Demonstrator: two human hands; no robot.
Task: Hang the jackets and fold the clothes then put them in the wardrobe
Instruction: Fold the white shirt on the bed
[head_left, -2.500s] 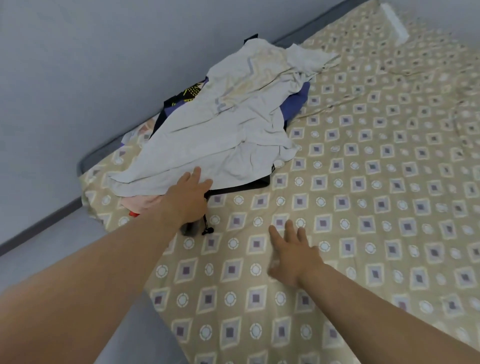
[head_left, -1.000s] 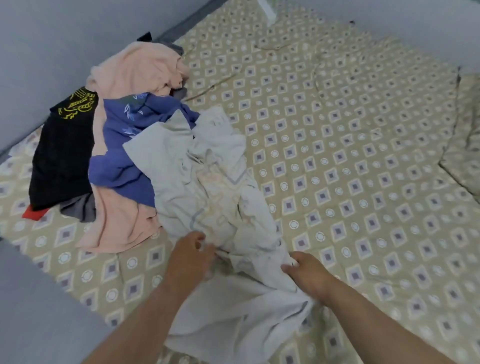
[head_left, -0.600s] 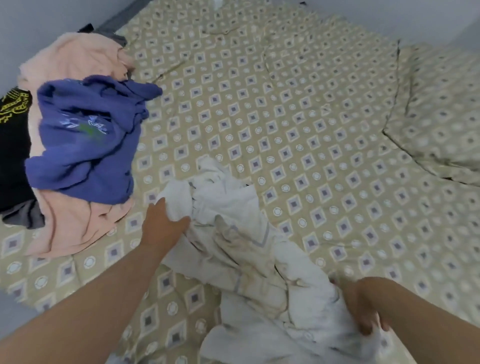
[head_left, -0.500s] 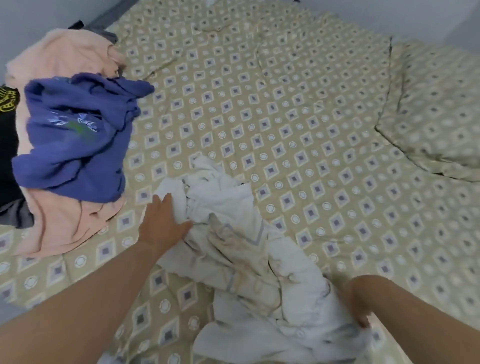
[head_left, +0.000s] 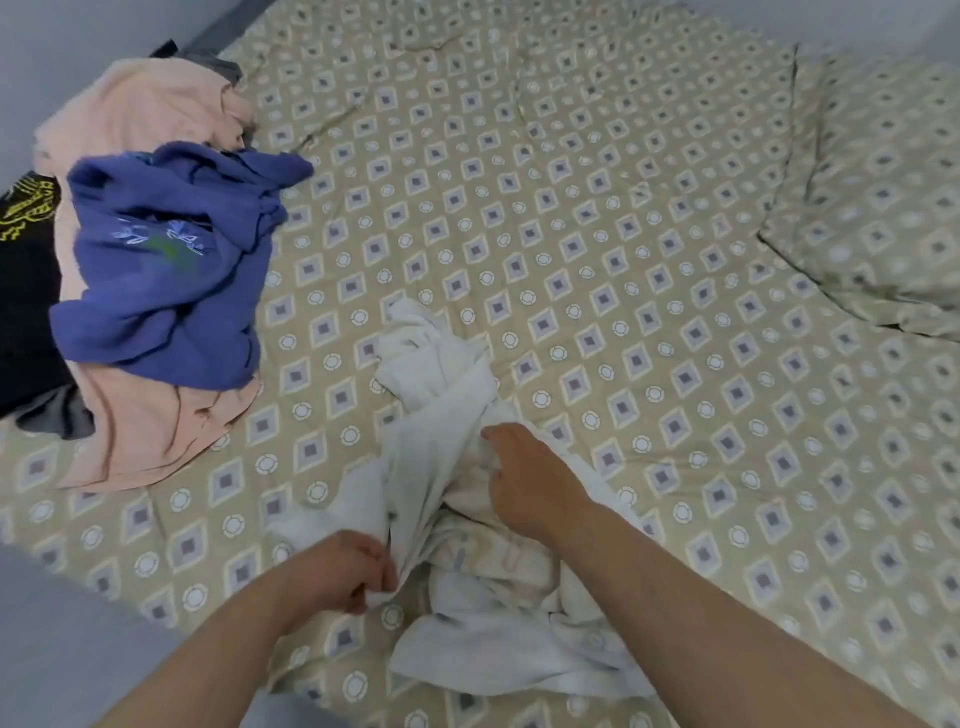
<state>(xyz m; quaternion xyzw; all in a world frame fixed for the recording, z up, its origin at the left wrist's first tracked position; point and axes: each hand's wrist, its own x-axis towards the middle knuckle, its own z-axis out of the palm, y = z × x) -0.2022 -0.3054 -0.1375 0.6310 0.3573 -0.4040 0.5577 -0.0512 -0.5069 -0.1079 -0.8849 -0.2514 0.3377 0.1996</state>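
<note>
A crumpled white garment (head_left: 441, 395) lies bunched on the patterned bedsheet (head_left: 623, 234), near the bed's front edge. My left hand (head_left: 343, 577) pinches a fold of it at its lower left. My right hand (head_left: 524, 478) grips the cloth near its middle, fingers curled into the fabric. To the left sits a pile of clothes: a blue top (head_left: 166, 270) with a floral print, a peach garment (head_left: 145, 436) under it, and a black garment (head_left: 26, 291) with yellow print at the far left.
A pillow (head_left: 883, 208) in the same patterned cover lies at the right. A grey wall runs behind the pile at the upper left. The grey floor (head_left: 62, 639) shows past the bed's edge at lower left.
The white garment was pulled off the pile and dragged to the front of the bed. Both hands shifted along it: the left went down to its lower edge, the right came up to its middle.
</note>
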